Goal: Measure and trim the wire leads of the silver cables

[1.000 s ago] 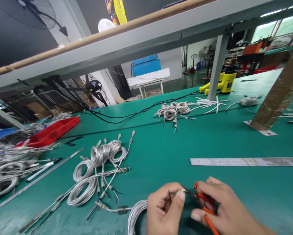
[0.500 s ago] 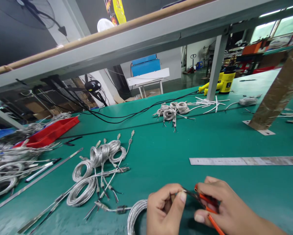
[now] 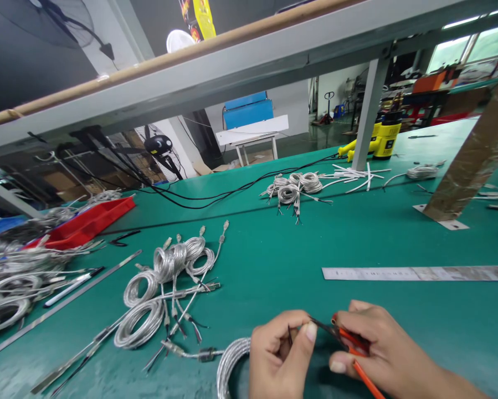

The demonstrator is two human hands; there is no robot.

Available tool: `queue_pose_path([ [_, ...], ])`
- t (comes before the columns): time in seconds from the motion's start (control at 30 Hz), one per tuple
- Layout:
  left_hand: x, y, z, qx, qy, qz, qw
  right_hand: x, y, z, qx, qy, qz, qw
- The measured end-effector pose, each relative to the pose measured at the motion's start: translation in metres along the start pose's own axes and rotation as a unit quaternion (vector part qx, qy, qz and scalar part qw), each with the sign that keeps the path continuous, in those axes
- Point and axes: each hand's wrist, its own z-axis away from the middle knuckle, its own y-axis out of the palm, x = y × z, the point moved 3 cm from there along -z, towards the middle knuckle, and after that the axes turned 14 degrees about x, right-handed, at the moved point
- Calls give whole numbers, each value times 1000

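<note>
At the bottom of the view my left hand (image 3: 280, 354) is closed in a pinch on the thin dark end of a wire that belongs to a coiled silver cable (image 3: 229, 363) lying on the green mat. My right hand (image 3: 381, 354) is closed round an orange-handled cutting tool (image 3: 348, 346), whose dark jaws reach left to the wire tip at my left thumb. The two hands almost touch.
A steel ruler (image 3: 415, 273) lies just beyond my hands. Several silver cable coils (image 3: 165, 282) lie to the left, another bunch (image 3: 294, 191) further back. A red tray (image 3: 86, 224) and more coils sit at far left. A grey post (image 3: 367, 119) and a taped brace (image 3: 468, 160) stand to the right.
Both hands stay in place; my right hand with the tool has shifted very slightly right and down. Nothing else has moved.
</note>
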Motion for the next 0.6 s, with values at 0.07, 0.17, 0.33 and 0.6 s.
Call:
queue_pose_path([
  [0.07, -1, 0, 0, -1, -3, 6, 1000, -2, 1, 0, -4, -3, 0, 1000],
  [0.17, -3, 1, 0, 3, -12, 2, 1000, -5, -2, 1, -3, 4, -1, 1000],
  [0.33, -7, 2, -1, 8, -13, -12, 1000, -4, -18, 4, -10, 10, 44, 999],
  [0.6, -9, 3, 0, 11, -7, -49, 999, -3, -18, 4, 51, 14, 52, 997],
])
